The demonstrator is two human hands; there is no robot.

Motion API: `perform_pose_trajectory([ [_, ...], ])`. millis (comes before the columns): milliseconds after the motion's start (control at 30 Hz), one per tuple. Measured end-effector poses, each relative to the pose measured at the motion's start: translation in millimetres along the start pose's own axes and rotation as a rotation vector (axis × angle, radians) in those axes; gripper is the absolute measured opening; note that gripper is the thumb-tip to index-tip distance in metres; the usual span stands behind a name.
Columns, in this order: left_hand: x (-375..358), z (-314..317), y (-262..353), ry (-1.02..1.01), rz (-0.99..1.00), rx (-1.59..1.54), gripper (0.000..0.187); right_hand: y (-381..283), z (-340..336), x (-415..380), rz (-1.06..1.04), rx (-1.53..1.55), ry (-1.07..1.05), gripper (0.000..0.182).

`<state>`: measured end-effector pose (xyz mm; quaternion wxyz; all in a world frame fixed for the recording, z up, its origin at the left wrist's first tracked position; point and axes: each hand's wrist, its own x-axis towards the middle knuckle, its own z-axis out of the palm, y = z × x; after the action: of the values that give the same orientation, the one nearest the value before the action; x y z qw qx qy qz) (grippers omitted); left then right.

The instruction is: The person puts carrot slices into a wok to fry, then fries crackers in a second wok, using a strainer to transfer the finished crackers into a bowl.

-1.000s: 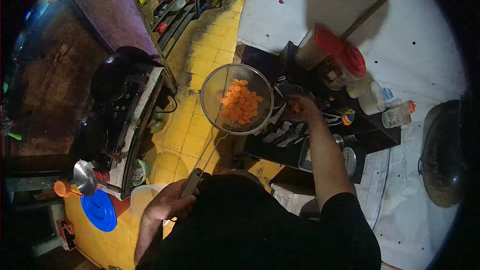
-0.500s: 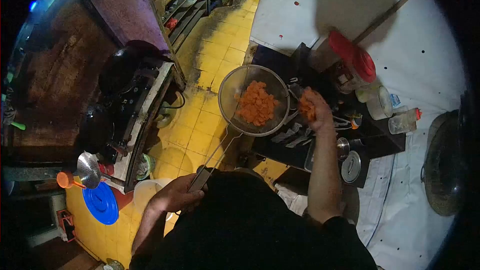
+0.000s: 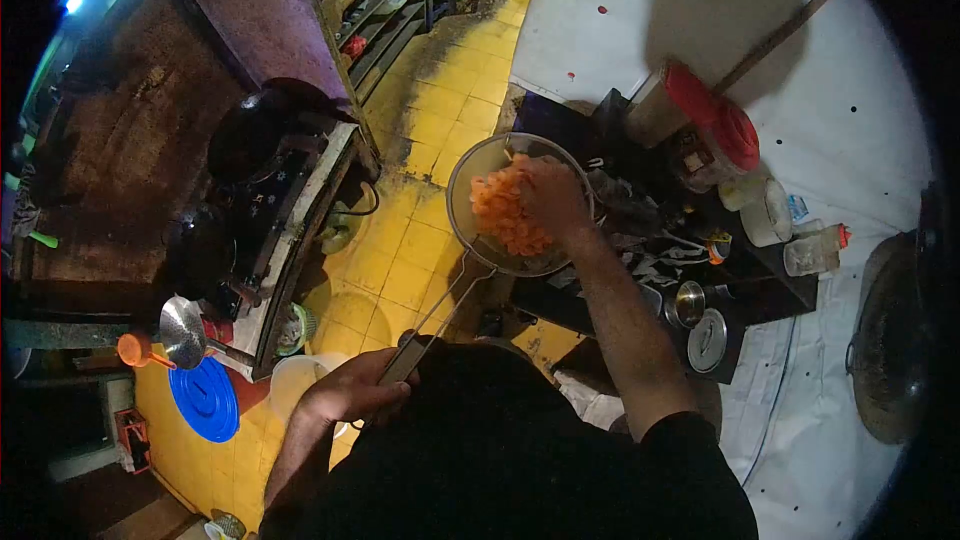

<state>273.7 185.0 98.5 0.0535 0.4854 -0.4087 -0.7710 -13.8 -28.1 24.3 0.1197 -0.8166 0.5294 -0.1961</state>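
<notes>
My left hand [image 3: 358, 386] is closed round the handle [image 3: 404, 358] of a round wire-mesh strainer [image 3: 470, 243], which is held out level in front of me. A heap of orange chopped pieces [image 3: 519, 231], which look like carrot, lies in the mesh. My right hand [image 3: 556, 202] reaches into the bowl of the strainer from the right, palm down, its fingers against the heap. Its fingertips are hidden among the pieces and under the back of the hand, so I cannot tell whether it grips any.
To the right is a dark bench with a red-lidded container [image 3: 735, 135], jars, a metal cup [image 3: 690, 303] and a round lid [image 3: 707, 340]. A stove with dark pans [image 3: 245, 135] stands left, a ladle [image 3: 182, 332] and blue lid [image 3: 204, 400] below it. Yellow tiles [image 3: 400, 250] cover the floor.
My right hand has moved left with orange pieces from beside the strainer into its bowl, over the heap. My left hand keeps its grip on the handle. The view has shifted slightly.
</notes>
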Motion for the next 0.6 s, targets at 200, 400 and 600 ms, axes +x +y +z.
perform_pose_trajectory([
  [200, 6, 0, -11, 0.025, 0.057, -0.003, 0.025, 13, 27, -3, -0.171, -0.008, 0.103, 0.018],
  [400, 6, 8, -4, 0.051, 0.083, -0.150, 0.021, 15, -10, -14, -0.243, 0.107, 0.293, 0.018],
  [600, 8, 9, -18, 0.072, 0.133, -0.127, 0.020, 100, -78, -50, 0.506, 0.099, 0.078, 0.018],
])
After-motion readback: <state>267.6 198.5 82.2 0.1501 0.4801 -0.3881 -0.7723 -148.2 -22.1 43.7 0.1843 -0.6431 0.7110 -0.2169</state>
